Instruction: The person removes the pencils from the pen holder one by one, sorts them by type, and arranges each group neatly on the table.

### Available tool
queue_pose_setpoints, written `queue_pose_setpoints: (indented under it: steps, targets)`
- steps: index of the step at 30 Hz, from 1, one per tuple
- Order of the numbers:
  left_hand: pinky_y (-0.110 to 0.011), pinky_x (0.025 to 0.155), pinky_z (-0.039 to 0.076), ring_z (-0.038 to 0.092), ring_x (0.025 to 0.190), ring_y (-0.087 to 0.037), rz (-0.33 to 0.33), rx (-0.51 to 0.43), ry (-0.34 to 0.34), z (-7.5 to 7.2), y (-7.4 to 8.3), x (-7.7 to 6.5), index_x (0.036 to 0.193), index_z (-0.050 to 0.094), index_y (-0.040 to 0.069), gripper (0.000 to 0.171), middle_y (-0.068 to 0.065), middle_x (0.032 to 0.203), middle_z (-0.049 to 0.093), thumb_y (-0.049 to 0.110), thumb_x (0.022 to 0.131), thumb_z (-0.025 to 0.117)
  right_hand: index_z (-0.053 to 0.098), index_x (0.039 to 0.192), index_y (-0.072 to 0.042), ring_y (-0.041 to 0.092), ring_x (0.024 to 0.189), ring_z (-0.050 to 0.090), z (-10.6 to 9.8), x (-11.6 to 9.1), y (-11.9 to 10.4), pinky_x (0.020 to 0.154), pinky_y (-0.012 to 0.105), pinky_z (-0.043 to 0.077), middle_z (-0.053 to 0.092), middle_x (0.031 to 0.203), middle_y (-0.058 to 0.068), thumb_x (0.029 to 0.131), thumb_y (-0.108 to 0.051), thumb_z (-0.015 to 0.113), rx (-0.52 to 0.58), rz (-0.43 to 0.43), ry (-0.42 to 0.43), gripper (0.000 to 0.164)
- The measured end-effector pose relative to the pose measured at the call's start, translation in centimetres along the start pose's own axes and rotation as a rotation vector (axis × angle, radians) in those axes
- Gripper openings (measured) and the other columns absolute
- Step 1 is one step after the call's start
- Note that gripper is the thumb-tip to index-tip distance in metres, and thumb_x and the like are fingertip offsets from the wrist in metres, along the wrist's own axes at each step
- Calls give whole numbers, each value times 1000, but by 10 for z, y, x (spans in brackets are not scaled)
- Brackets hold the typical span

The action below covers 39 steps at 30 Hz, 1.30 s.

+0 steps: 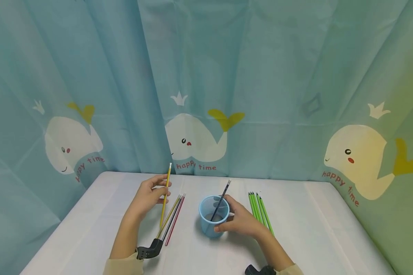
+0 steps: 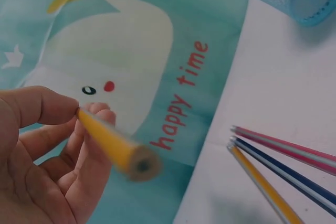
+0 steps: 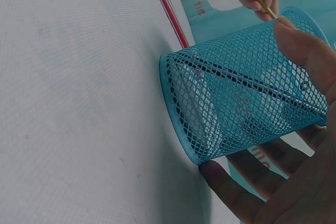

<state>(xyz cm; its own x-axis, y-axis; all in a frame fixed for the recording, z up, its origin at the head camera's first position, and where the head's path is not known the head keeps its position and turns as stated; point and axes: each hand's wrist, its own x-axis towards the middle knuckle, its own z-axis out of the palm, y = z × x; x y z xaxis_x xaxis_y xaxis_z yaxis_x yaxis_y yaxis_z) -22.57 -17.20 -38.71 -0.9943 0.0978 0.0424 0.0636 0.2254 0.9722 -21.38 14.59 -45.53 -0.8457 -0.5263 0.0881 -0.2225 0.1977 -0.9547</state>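
My left hand (image 1: 150,195) pinches a yellow pencil (image 1: 167,184) between thumb and fingers, above the table's left side. The pencil stands nearly upright, its silver-tipped end on top; in the left wrist view its lower end points at the camera. With my right hand (image 1: 243,220) I hold a light blue mesh pencil cup (image 1: 210,230) around its right side. One dark pencil (image 1: 223,196) leans inside the cup, its top poking over the rim. Between left hand and cup lie a yellow pencil (image 2: 265,184), a dark blue pencil (image 2: 286,174) and a red pencil (image 2: 283,148).
Several green pencils (image 1: 258,208) lie side by side to the right of the cup, partly behind my right forearm. The white table (image 1: 313,229) ends at a blue-green curtain (image 1: 278,95) printed with whales. A black wrist mount (image 1: 150,250) sits beside the left sleeve.
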Motion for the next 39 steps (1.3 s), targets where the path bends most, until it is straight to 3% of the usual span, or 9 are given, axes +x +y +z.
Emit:
queue_pose_setpoints:
  steps: [16, 29, 39]
  targets:
    - [-34, 67, 60, 64, 83, -21, -35, 214, 32, 2, -23, 7, 138, 54, -1, 46, -23, 118, 62, 0, 92, 58, 46, 140, -12, 33, 125, 54, 0, -1, 0, 97, 50, 53, 58, 135, 12, 73, -17, 88, 5, 0, -2, 80]
    - [-32, 59, 56, 62, 70, -18, -130, 444, -31, 5, -44, 12, 130, 61, -1, 43, -12, 104, 66, -1, 87, 69, 46, 139, -11, 32, 125, 54, 0, 1, 0, 97, 50, 53, 58, 134, 11, 73, -17, 88, 4, -3, 6, 80]
    - [-30, 59, 55, 60, 71, -18, -157, 520, -35, 7, -50, 10, 127, 63, -1, 45, -10, 100, 66, -5, 83, 70, 45, 141, -12, 32, 125, 54, 0, 1, 1, 98, 52, 51, 58, 135, 12, 73, -16, 88, -2, -5, -1, 80]
